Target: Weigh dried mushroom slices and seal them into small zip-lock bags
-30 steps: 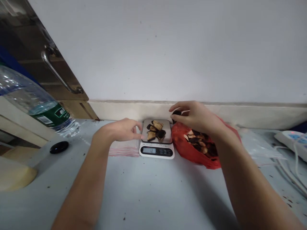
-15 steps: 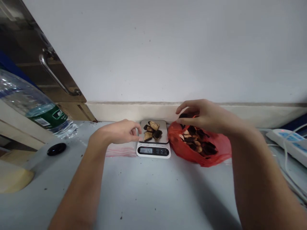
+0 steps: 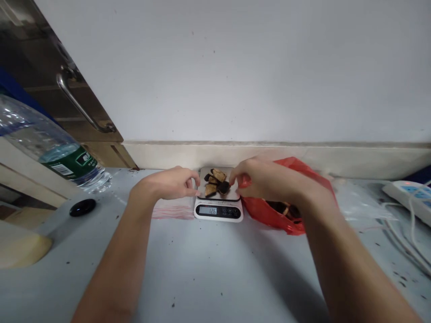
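Observation:
Several dried chunks with dark skin and tan, porous faces (image 3: 215, 181) lie on the metal plate of a white digital scale (image 3: 218, 210); its display seems to read 126. My left hand (image 3: 177, 183) hovers at the plate's left edge, fingers curled but apart, holding nothing visible. Over the plate's right side, my right hand (image 3: 254, 179) has its fingertips beside the dark chunk at the front right; whether they touch it I cannot tell. Its thumb and index finger look separated. Behind and under that hand sits a red plastic bag (image 3: 269, 216) of similar dark pieces, partly hidden.
A clear bottle with a green label (image 3: 76, 161) stands at left, near a black oval object (image 3: 82, 207). Clear plastic bags (image 3: 357, 199) lie by the red bag and left of the scale. At right are a power strip (image 3: 409, 193) and white cables. A wall closes off the back.
My right hand has moved left and down from above the red bag to the scale's right side. My left hand has stayed almost still. The view has shifted slightly.

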The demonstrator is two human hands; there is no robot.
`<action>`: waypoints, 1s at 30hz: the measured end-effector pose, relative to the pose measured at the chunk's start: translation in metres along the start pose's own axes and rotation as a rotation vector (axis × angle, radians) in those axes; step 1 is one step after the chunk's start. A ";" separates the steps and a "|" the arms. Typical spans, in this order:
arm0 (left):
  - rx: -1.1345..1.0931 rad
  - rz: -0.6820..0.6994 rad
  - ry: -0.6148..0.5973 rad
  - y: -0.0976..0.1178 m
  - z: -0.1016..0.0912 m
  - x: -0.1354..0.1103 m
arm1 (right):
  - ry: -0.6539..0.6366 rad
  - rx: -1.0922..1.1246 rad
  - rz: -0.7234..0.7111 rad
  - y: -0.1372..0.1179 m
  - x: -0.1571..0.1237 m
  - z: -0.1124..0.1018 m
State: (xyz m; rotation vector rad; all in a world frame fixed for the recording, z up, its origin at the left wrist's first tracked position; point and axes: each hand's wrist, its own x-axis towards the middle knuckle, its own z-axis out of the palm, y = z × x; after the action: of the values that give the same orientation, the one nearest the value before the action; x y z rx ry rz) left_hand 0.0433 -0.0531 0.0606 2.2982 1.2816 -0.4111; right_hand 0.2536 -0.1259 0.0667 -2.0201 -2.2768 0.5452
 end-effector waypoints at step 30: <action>-0.159 0.108 0.567 0.004 0.020 0.033 | -0.039 0.053 -0.122 0.009 0.025 0.022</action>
State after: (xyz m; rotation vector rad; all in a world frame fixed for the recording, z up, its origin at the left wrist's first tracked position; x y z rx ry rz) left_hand 0.0632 -0.0417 0.0289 2.4140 1.3640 0.3979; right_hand 0.2531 -0.1055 0.0387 -1.8477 -2.3618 0.6341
